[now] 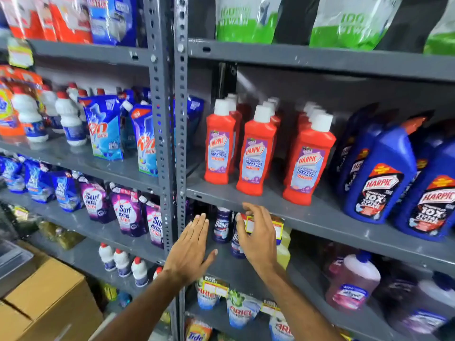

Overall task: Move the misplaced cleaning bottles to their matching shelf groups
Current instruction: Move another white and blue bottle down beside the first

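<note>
Red Harpic bottles (pixel 256 148) with white caps stand in rows on the right rack's middle shelf (pixel 320 217), beside blue Harpic bottles (pixel 376 178). On the shelf below stand dark Domex bottles (pixel 221 227) and yellow bottles (pixel 283 249) with price tags. My left hand (pixel 190 249) is flat with fingers apart, in front of the rack post, holding nothing. My right hand (pixel 258 232) reaches in front of the Domex bottles, fingers spread and curled; it covers part of one bottle without closing on it.
The grey rack post (pixel 170 119) splits two shelf bays. The left bay holds white bottles with red caps (pixel 69 119), Rin pouches (pixel 105 129) and Surf Excel pouches (pixel 125 212). Pink bottles (pixel 352 284) and Ariel pouches (pixel 241 308) sit lower right. A cardboard box (pixel 46 301) stands bottom left.
</note>
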